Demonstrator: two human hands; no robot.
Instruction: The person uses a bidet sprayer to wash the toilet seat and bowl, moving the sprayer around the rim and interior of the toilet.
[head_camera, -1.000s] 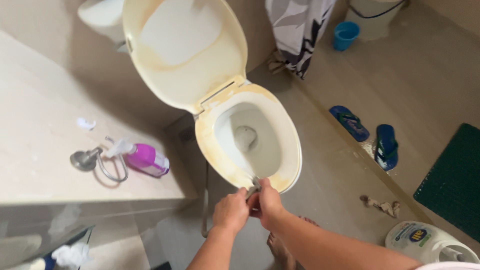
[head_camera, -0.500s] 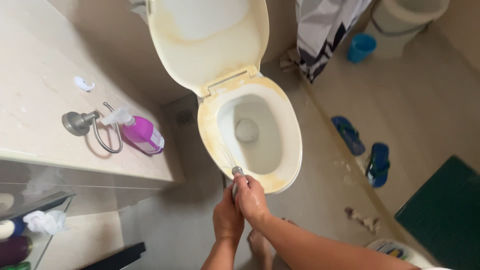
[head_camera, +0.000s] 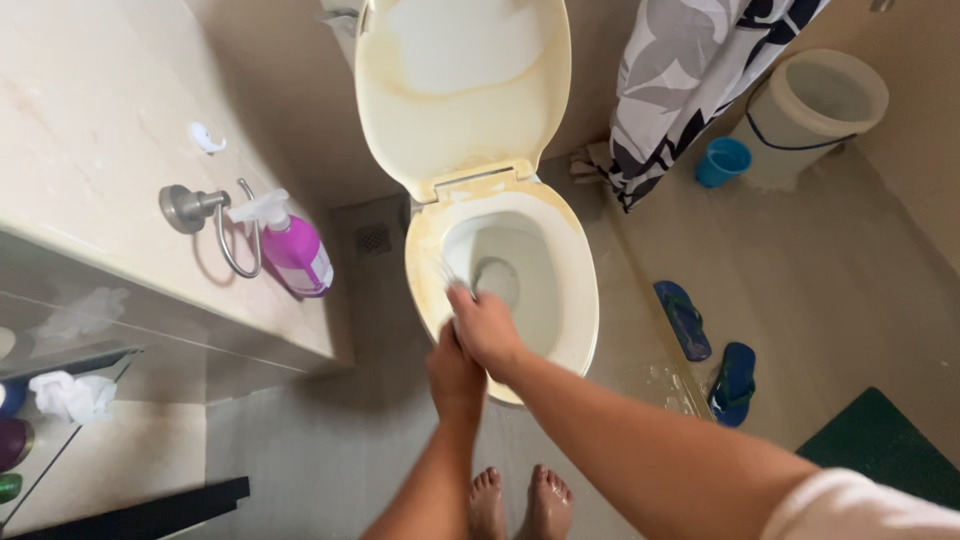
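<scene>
My right hand (head_camera: 487, 328) is closed in a fist over the front left part of the toilet seat (head_camera: 580, 290), gripping something that's pretty much buried in my fingers. I honestly can't tell what it is from here, just a blurry bit poking out at the top, pointing into the bowl (head_camera: 510, 272). My left hand (head_camera: 455, 378) is tucked right under the right one, curled up too, pressed against my right wrist; can't tell if it's holding anything itself.

Everything else relative to the toilet: the lid (head_camera: 462, 85) is flipped up behind the seat, and both are stained yellowish. Left of the toilet there's one purple spray bottle (head_camera: 294, 250) hanging off one metal wall ring (head_camera: 215, 222). Just in front of the toilet, my two bare feet (head_camera: 520, 500) on the floor. Right of the toilet, two blue flip-flops (head_camera: 708, 345), one beside the other. Further back on the right, one patterned shower curtain (head_camera: 690, 75), one small blue cup (head_camera: 722, 160) and one big pale bucket (head_camera: 812, 110) next to it. One green mat (head_camera: 885, 445) sits front right of the toilet.
</scene>
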